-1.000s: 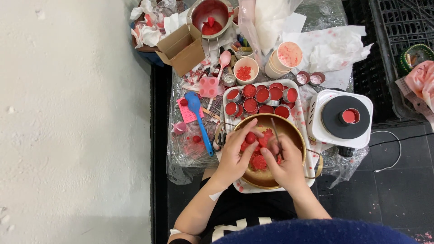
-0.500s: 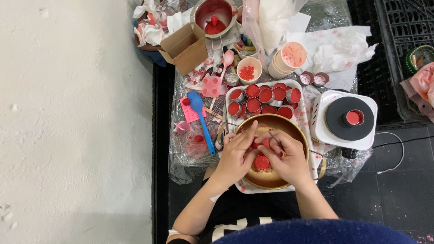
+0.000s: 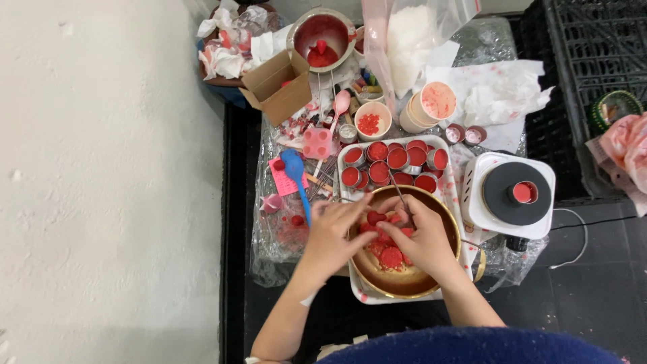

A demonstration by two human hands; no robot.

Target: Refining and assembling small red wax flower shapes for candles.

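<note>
Your left hand (image 3: 335,232) and right hand (image 3: 423,236) meet inside a brass bowl (image 3: 431,283). Both pinch red wax pieces (image 3: 385,253); how tightly the fingers close is unclear.

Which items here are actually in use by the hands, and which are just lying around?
In use:
- left hand and right hand, both in the brass bowl
- red wax pieces in it

Lying about:
- tray of red-filled tins
- blue spatula
- white hotplate
- cardboard box
- steel pot
</note>
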